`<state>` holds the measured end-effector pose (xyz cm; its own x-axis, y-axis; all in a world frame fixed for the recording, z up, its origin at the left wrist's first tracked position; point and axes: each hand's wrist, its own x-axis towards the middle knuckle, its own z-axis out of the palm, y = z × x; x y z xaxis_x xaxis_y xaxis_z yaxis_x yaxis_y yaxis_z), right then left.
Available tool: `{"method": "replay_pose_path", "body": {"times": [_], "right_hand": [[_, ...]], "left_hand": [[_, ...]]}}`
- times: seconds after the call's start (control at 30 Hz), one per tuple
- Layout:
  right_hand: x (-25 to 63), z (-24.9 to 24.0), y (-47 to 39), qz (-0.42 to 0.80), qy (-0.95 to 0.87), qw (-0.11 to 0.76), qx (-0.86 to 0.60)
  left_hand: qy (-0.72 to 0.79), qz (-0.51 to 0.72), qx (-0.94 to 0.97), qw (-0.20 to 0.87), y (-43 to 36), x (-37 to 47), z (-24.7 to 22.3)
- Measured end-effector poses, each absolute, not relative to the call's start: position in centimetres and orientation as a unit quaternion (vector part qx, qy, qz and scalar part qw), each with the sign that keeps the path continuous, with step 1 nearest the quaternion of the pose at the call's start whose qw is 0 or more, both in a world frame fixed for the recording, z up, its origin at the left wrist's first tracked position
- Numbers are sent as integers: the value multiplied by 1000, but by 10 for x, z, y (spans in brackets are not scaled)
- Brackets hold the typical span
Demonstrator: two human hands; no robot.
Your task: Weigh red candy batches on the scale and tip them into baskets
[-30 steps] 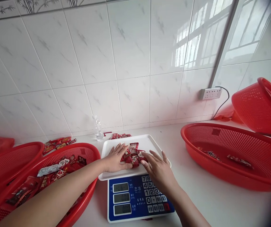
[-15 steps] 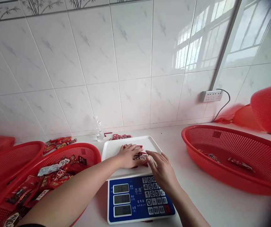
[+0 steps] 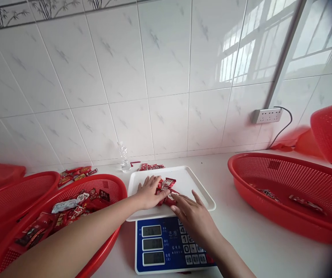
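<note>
Several small red snack packets (image 3: 169, 183) lie heaped on the white tray (image 3: 200, 189) of a blue electronic scale (image 3: 168, 247). My left hand (image 3: 150, 193) rests at the heap's left side, fingers stretched and apart, touching the packets. From the lower right, my right hand (image 3: 193, 212) reaches over the tray's front edge, its fingers extended and fingertips against the near packets. Part of the scale's keypad is hidden beneath that hand. Neither hand is closed round a packet.
At left, a red basket (image 3: 116, 181) holds many packets, with another red basket (image 3: 44, 181) beside it. A red basket (image 3: 258, 204) with a few packets stands at right. Behind the tray are a clear bottle (image 3: 123, 156) and loose packets (image 3: 150, 167). A power strip (image 3: 267, 115) hangs on the wall.
My left hand has drawn off the top of the packets to their left side, uncovering more of them. My right hand has shifted slightly left and lower. The view has moved a little.
</note>
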<state>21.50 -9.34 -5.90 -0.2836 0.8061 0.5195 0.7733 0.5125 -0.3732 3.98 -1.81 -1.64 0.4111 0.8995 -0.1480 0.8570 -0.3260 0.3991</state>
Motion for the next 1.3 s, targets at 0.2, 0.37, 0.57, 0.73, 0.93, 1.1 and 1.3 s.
{"method": "replay_pose_path", "body": {"times": [0.2, 0.37, 0.57, 0.73, 0.93, 1.1, 1.3], "right_hand": [[224, -58, -88, 22, -747, 403, -529], [228, -60, -85, 5, -725, 450, -522], [226, -59, -87, 5, -720, 472, -508], [226, -57, -87, 3, -721, 470, -510], [226, -58, -87, -10, -717, 471, -514], [228, -60, -85, -1, -705, 460, -541], [232, -64, -84, 2, -698, 458, -551]], "left_hand": [[527, 23, 836, 153, -12, 67, -23], [419, 37, 892, 166, 0, 56, -20], [474, 172, 835, 219, 9, 23, -12], [499, 88, 850, 145, -11, 20, -22], [495, 89, 864, -5, -21, 35, -24], [556, 111, 822, 53, -10, 39, -16], [559, 204, 795, 117, -3, 47, -13]]}}
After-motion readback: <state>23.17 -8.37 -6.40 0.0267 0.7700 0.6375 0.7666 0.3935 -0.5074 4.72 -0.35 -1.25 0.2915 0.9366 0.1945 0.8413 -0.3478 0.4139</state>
